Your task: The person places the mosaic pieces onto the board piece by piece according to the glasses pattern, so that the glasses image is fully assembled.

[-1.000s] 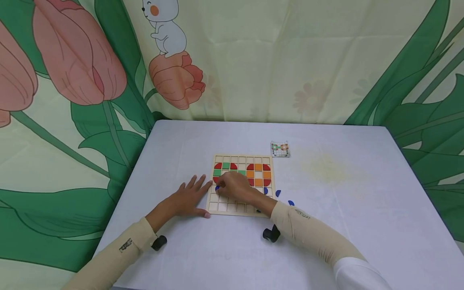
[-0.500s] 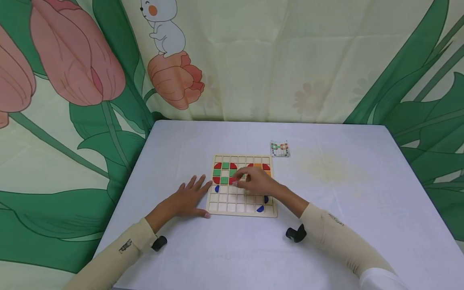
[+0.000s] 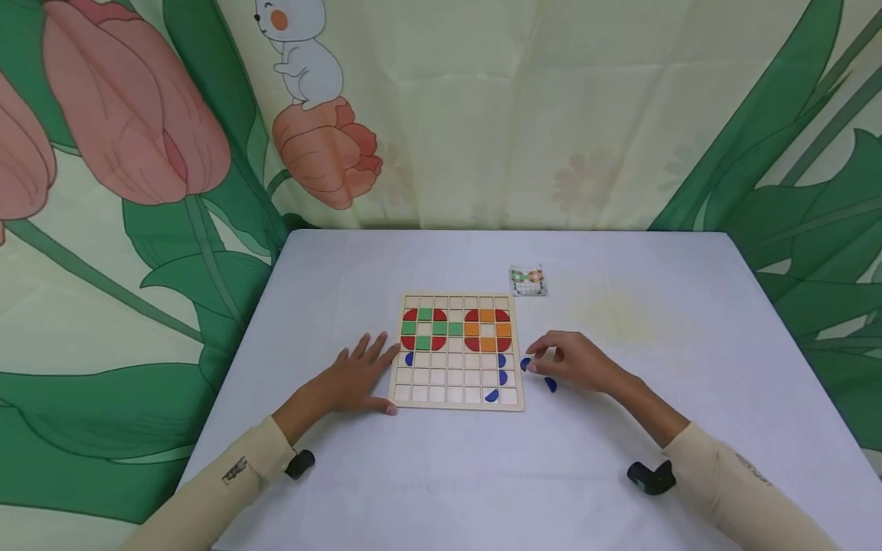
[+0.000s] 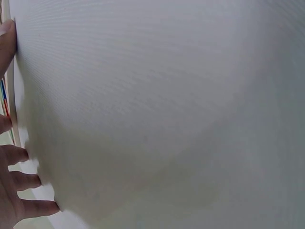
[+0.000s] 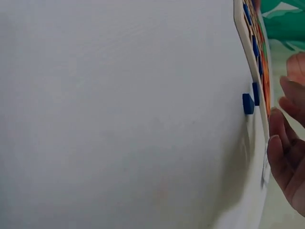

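Blue piece [image 3: 525, 365] lies on the desk [image 3: 620, 428] beside the gridded board [image 3: 456, 353], touched by the relaxed right hand [image 3: 575, 361]; left hand [image 3: 354, 375] rests flat against the board's edge.

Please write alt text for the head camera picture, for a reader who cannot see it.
A person's right hand reaches for loose blue pieces on a white table, beside a wooden grid board. The left hand lies flat against the board's left edge; the board holds red, green, orange and blue tiles.
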A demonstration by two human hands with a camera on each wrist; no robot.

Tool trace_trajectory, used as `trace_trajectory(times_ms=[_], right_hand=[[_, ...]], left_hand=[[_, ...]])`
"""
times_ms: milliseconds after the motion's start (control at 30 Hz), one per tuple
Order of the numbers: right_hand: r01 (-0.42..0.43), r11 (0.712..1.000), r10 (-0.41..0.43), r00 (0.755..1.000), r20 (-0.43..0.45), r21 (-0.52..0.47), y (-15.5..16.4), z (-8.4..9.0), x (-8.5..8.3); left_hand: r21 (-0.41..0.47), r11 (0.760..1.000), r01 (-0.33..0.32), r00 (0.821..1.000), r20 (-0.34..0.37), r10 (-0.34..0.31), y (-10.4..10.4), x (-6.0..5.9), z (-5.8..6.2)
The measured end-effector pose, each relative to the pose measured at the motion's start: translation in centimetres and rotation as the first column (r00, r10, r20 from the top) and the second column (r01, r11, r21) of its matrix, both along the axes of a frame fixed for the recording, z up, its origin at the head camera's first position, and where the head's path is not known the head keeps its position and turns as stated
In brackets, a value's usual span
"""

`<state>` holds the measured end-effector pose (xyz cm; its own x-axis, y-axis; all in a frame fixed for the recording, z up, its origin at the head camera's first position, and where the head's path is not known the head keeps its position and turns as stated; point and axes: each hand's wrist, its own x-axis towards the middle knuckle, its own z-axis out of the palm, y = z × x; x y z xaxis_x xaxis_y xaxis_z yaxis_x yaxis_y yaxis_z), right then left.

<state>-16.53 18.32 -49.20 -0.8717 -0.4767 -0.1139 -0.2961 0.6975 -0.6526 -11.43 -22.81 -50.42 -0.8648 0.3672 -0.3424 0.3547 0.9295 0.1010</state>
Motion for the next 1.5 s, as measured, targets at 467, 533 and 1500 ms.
trace_trajectory(times_ms=[467,533,1500], right_hand=[[0.187,0.979,-0.179,0.979,-0.094,0.083,-1.4,-0.5,1.8],[0.196,0.975,-0.185,0.978,-0.100,0.105,-1.8,-0.7,1.7],[0.125,0.989,-0.119,0.990,-0.076,0.076,-2.5,-1.3,1.6]], left_hand=[[0.010,1.000,-0.006,1.000,0.001,0.006,0.1,0.1,0.2],[0.009,1.000,-0.008,1.000,0.004,0.008,0.2,0.1,0.2],[0.008,1.000,-0.005,1.000,0.012,0.005,0.2,0.2,0.7]])
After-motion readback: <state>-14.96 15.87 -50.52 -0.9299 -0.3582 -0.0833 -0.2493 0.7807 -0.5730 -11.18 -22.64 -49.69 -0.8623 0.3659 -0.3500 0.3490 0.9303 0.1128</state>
